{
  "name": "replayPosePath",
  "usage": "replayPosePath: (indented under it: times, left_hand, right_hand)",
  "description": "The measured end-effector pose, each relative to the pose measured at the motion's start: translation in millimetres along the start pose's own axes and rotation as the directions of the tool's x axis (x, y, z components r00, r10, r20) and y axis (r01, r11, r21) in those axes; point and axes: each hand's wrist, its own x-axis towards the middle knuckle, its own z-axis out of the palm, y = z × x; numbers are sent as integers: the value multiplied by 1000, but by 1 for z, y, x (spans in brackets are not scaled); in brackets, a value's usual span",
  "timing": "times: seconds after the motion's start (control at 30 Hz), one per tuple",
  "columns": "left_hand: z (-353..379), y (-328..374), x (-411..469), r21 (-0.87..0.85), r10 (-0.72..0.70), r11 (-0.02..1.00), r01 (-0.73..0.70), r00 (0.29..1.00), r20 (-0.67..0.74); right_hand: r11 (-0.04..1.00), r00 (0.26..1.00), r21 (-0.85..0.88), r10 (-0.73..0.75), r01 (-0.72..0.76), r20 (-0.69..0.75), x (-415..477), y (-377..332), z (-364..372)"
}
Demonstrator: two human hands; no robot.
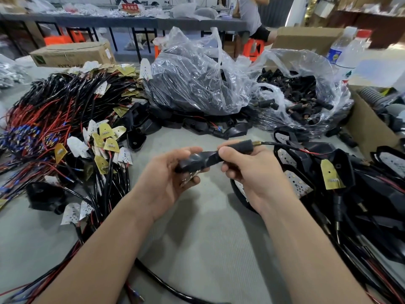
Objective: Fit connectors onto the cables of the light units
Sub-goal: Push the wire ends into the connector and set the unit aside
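Light unit (195, 160) above middle of tabletop (197, 227), gripped in our left hand (168, 172). Our right hand (247, 170) pinches connector (240, 145) on cable (285, 147). Risk, we judge: off-axis push leaves connector half-seated or kinks cable. Connector bag (306, 95) toward far right edge.

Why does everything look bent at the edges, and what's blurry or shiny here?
Head view: the wide-angle lens bows the far bench and stretches the forearms; the left hand on the light unit and right hand on the connector are fairly sharp; the water bottles look soft; the clear bag glares white; soft shadows fall on the table.
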Motion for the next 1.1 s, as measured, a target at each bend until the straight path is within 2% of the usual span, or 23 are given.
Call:
replayPosePath:
  times: [0.07, 0.13, 0.2, 0.27, 0.33, 0.47, 0.6, 0.7, 0.83, 0.93, 1.03, 1.1]
  left_hand:
    - [-4, 3, 0, -19, 35, 999, -34, 997, 74]
    - [-7, 4, -1, 55, 91, 994, -99, 986, 139]
    - [-7, 2, -2, 162, 153, 970, -180, 974, 166]
    - [-6, 1, -2, 164, 178, 966, -200, 974, 141]
    - [-5, 4, -3, 132, 171, 975, -179, 983, 72]
    - [-4, 4, -3, 308, 183, 938, -158, 982, -56]
    - [0, 0, -2, 409, 287, 889, -204, 946, -152]
    - [-1, 0, 0, 430, 339, 874, -226, 918, -206]
    - [-1, 1, -1, 469, 288, 861, -198, 949, -127]
    - [-2, 2, -2, 452, 346, 855, -253, 928, -134]
    - [-7, 4, -4, 570, 509, 728, -379, 857, -80]
    - [-5, 5, -8, 619, 524, 673, -404, 851, -14]
  right_hand:
    - [996, 995, 89, 33, -25, -95, 2, 2, 2]
    - [986, 981, 164, 55, -25, -184, 4, 4, 2]
    - [989, 970, 148, 28, 9, -242, 5, 5, 3]
    - [994, 962, 98, -12, 40, -272, 5, 5, 2]
    - [996, 965, 79, -22, 44, -261, 5, 4, 0]
    - [996, 983, 82, -13, 28, -185, 6, 5, -3]
    - [1000, 998, 13, 2, -2, -59, 7, 8, 1]
    - [999, 1000, 24, 25, -25, -13, 7, 12, 3]
    - [1000, 1000, 14, 17, -17, 22, 6, 14, 3]
    - [1000, 999, 28, -6, 7, -41, 8, 14, 1]
    - [998, 990, 61, -26, 35, -141, 9, 14, -2]
    - [997, 984, 69, -30, 42, -174, 10, 15, -2]
